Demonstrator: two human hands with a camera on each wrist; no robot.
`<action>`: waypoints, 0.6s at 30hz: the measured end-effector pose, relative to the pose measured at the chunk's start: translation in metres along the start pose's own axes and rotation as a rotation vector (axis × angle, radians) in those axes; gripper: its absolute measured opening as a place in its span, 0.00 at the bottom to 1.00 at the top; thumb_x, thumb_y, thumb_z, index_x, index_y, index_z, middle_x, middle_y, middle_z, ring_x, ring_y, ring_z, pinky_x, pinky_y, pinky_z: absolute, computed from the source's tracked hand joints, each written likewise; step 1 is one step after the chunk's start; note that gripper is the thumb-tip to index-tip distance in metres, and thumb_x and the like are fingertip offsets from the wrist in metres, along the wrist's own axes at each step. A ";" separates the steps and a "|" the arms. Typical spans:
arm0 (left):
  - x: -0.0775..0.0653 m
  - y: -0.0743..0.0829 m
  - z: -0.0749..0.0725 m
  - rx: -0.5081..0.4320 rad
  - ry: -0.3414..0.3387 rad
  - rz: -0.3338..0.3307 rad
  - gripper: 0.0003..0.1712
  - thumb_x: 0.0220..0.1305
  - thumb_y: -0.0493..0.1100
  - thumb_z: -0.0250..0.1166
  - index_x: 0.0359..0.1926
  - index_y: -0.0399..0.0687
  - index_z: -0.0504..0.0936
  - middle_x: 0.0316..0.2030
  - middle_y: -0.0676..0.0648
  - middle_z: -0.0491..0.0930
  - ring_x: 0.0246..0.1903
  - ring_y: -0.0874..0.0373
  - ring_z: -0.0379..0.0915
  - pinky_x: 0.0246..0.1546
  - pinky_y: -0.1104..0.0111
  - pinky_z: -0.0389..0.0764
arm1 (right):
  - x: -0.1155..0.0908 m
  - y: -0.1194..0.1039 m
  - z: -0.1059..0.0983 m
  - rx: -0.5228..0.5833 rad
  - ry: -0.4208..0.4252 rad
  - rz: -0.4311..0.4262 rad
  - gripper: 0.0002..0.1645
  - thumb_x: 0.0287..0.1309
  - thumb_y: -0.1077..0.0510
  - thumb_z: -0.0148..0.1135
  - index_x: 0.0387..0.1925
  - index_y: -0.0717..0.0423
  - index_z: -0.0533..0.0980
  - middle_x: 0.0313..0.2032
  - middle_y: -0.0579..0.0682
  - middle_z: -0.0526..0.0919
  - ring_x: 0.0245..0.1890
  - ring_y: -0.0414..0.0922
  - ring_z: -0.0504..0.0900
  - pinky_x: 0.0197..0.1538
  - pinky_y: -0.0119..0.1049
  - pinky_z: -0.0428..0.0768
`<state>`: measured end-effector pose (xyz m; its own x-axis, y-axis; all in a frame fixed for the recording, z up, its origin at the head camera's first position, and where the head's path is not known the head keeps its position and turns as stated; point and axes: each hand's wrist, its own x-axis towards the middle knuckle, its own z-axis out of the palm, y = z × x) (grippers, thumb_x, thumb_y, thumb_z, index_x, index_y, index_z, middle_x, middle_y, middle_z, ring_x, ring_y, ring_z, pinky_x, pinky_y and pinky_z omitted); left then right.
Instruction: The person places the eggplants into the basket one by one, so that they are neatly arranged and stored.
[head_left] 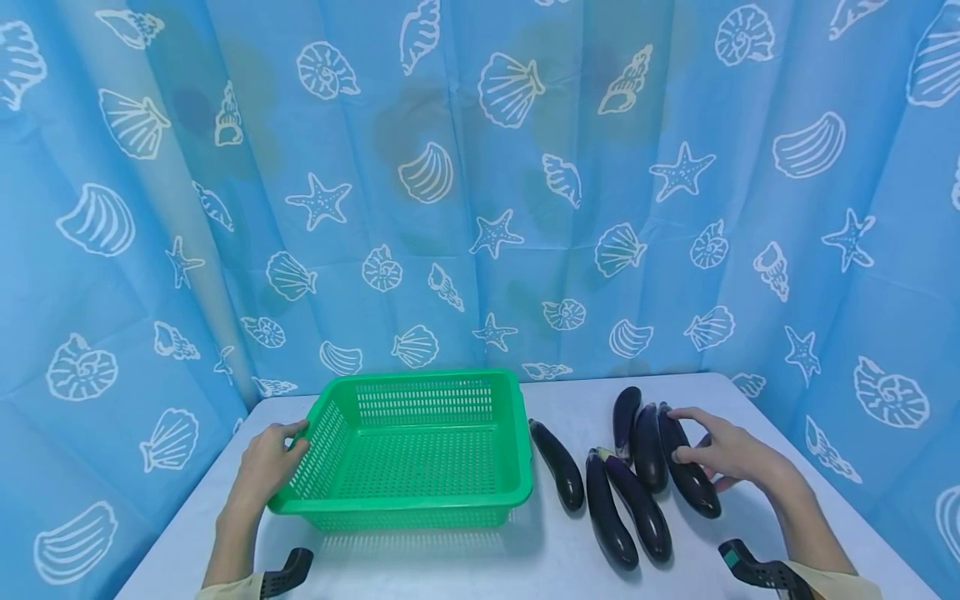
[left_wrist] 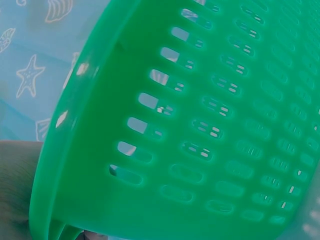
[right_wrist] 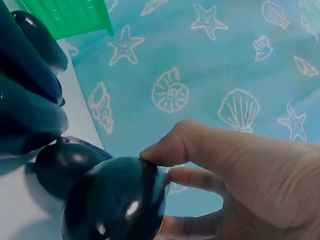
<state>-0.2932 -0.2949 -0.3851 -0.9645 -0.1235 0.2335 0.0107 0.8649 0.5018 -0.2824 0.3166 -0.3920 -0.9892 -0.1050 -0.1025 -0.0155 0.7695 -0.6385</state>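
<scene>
A green plastic basket with slotted walls stands on the table. At its left rim, my left hand grips the edge; in the left wrist view the basket wall hides most of that hand. My right hand holds the rightmost eggplant, thumb on one side and fingers on the other. In the right wrist view, this dark, glossy eggplant lies between the thumb and fingers. Just left of it are two more eggplants, side by side.
Two eggplants lie nearer the front with their stem ends together. Another eggplant rests close to the basket's right side. Behind the white table hangs a blue curtain with white shell prints.
</scene>
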 end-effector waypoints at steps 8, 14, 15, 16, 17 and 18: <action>-0.001 0.000 -0.001 -0.002 -0.002 0.001 0.26 0.64 0.37 0.54 0.61 0.28 0.73 0.53 0.25 0.75 0.39 0.44 0.71 0.35 0.59 0.73 | 0.004 -0.004 0.003 0.031 -0.007 0.002 0.47 0.59 0.48 0.63 0.73 0.58 0.54 0.41 0.63 0.82 0.30 0.48 0.79 0.31 0.45 0.84; -0.001 0.001 0.000 -0.007 0.001 -0.004 0.26 0.64 0.37 0.55 0.61 0.28 0.73 0.53 0.25 0.75 0.39 0.44 0.70 0.36 0.57 0.73 | 0.006 -0.007 0.003 0.037 -0.006 0.003 0.47 0.59 0.48 0.63 0.73 0.59 0.53 0.41 0.62 0.82 0.30 0.48 0.79 0.32 0.45 0.84; -0.001 0.001 0.000 -0.007 0.002 -0.005 0.26 0.64 0.37 0.55 0.61 0.29 0.73 0.53 0.25 0.75 0.40 0.44 0.70 0.36 0.57 0.73 | 0.006 -0.008 0.003 0.038 -0.006 0.001 0.47 0.60 0.48 0.63 0.73 0.59 0.53 0.41 0.62 0.82 0.30 0.48 0.79 0.31 0.45 0.84; 0.000 0.001 0.000 -0.008 0.002 -0.007 0.26 0.64 0.37 0.55 0.61 0.28 0.73 0.53 0.25 0.75 0.40 0.44 0.70 0.36 0.58 0.73 | 0.007 -0.008 0.003 0.039 -0.005 0.002 0.47 0.60 0.48 0.63 0.73 0.59 0.53 0.41 0.63 0.82 0.30 0.48 0.79 0.31 0.45 0.84; 0.000 0.000 0.000 -0.010 0.001 -0.010 0.26 0.64 0.37 0.55 0.61 0.29 0.73 0.54 0.25 0.75 0.39 0.44 0.70 0.36 0.58 0.73 | 0.007 -0.008 0.004 0.041 -0.005 0.005 0.47 0.59 0.48 0.63 0.73 0.59 0.53 0.41 0.63 0.82 0.30 0.48 0.79 0.32 0.44 0.84; 0.000 0.000 0.000 -0.012 -0.002 -0.013 0.26 0.64 0.37 0.55 0.61 0.29 0.73 0.54 0.25 0.75 0.39 0.44 0.70 0.36 0.59 0.73 | 0.008 -0.009 0.004 0.041 -0.005 0.002 0.47 0.59 0.48 0.63 0.73 0.59 0.53 0.41 0.63 0.82 0.30 0.48 0.79 0.31 0.44 0.84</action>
<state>-0.2935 -0.2945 -0.3853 -0.9651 -0.1338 0.2249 0.0012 0.8573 0.5148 -0.2891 0.3066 -0.3901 -0.9884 -0.1067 -0.1082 -0.0069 0.7430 -0.6693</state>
